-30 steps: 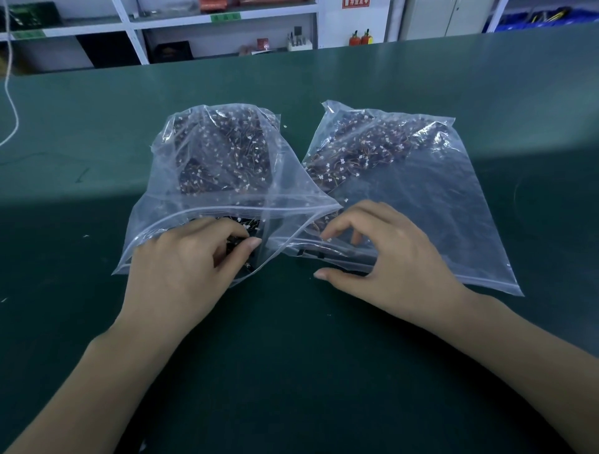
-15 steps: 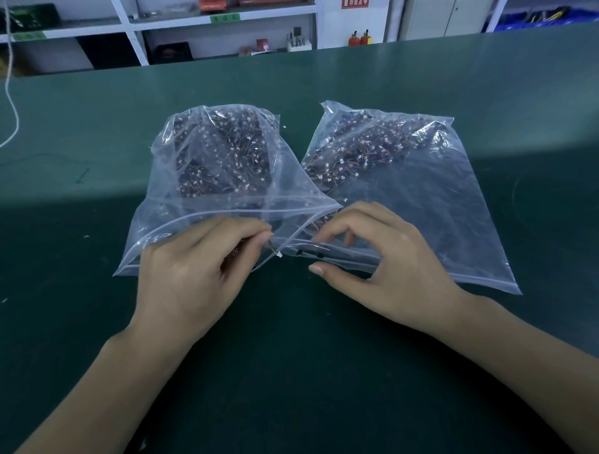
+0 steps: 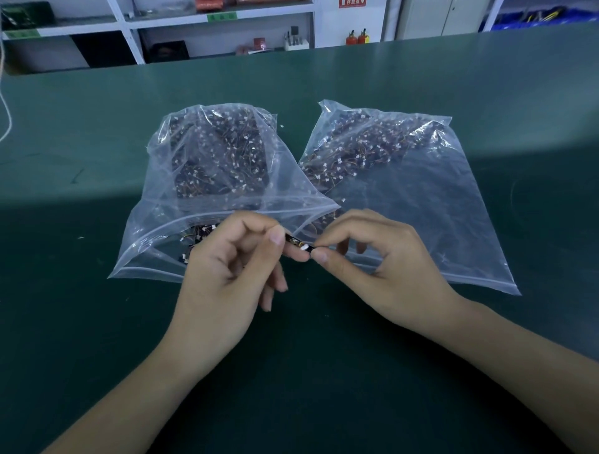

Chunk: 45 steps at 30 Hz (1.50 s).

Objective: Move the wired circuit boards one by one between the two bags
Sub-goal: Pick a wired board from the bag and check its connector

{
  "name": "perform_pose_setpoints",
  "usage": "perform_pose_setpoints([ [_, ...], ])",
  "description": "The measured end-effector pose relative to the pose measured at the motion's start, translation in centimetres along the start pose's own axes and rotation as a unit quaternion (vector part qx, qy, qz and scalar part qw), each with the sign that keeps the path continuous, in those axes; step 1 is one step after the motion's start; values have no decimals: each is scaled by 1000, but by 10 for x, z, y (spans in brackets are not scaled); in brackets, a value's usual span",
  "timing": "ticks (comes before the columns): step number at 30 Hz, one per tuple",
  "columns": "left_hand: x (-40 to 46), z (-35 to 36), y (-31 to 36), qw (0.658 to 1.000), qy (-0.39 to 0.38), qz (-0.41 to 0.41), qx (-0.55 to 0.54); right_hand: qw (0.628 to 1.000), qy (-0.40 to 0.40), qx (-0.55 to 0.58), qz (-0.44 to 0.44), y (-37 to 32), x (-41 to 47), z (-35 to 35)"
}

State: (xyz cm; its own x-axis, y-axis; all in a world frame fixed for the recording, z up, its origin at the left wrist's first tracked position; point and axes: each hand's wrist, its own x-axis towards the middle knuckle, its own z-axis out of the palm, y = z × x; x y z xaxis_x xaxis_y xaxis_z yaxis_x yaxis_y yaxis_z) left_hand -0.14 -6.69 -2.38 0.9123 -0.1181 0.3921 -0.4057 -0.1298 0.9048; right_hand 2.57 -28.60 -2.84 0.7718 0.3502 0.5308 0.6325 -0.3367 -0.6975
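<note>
One wired circuit board [image 3: 299,244], small and dark with a white connector and thin orange wire, sits between my two hands above the worktop [image 3: 324,372], just in front of the mouths of the two bags. My left hand [image 3: 230,275] pinches its left end between thumb and forefinger, the other fingers [image 3: 275,285] loosely curled below. My right hand [image 3: 372,259] pinches the right end by the white connector, thumb tip against forefinger tip.

The left bag [image 3: 207,181], a clear zip bag, lies with its mouth gaping toward me; a heap of the same boards fills its far end, and a few lie near the opening just beside my left hand. The right bag [image 3: 405,194] lies flat beside it, its near-left corner tucked under the left bag's edge, boards piled at its far end. Its mouth is partly hidden by my right hand.

Beyond the worktop stand white shelves [image 3: 129,29] with green label strips [image 3: 222,16] whose writing is too small to read, and a red sign [image 3: 352,3] cut off at the top edge, unreadable. Two small red bottles [image 3: 356,37] stand near it.
</note>
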Motion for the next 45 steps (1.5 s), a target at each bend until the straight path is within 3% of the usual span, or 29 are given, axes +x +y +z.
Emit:
perform_pose_setpoints([
  [11,-4,2,0,990,-27,30,138,999,-20,11,37,-3,-2,0],
  [29,-3,2,2,990,-30,28,131,994,-14,60,95,-8,-1,0],
  [45,-2,2,2,987,-8,28,159,996,-21,45,69,-5,-2,1],
])
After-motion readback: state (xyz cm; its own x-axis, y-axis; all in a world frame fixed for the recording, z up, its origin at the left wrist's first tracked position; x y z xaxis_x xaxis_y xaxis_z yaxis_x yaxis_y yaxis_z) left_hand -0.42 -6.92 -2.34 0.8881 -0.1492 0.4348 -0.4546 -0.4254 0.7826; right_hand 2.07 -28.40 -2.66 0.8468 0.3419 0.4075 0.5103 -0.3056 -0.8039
